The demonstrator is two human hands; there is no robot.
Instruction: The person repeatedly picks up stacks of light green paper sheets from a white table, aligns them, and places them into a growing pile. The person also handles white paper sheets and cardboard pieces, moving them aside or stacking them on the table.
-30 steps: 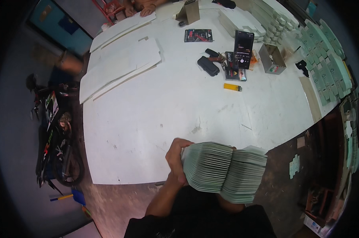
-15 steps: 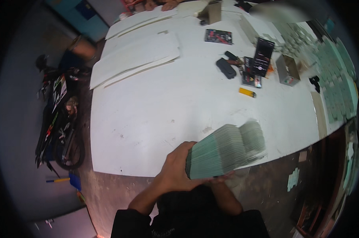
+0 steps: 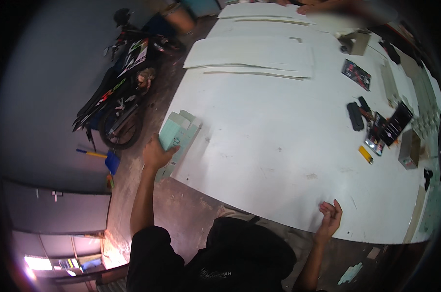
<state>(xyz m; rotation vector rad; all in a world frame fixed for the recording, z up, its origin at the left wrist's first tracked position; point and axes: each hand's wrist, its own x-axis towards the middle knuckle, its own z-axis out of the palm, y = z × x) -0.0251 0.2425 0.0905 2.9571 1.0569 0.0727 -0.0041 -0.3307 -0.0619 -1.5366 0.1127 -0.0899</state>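
At the left edge of the white table, my left hand grips a stack of flat, pale green folded cartons with grey undersides. The thumb presses against the stack's near side; the other fingers are mostly hidden behind it. The lower end of the stack reaches past the table edge. My right hand, fingers apart and partly curled, is over the front edge of the table and holds nothing.
White sheets lie at the far side. A phone, black case, yellow lighter and small box stand or lie at the right. Another person's hand rests at the far edge. A motorcycle stands left.
My left hand has carried the carton stack from the table's front to its left edge. My right hand has come away from the stack to the right. The view has turned left.
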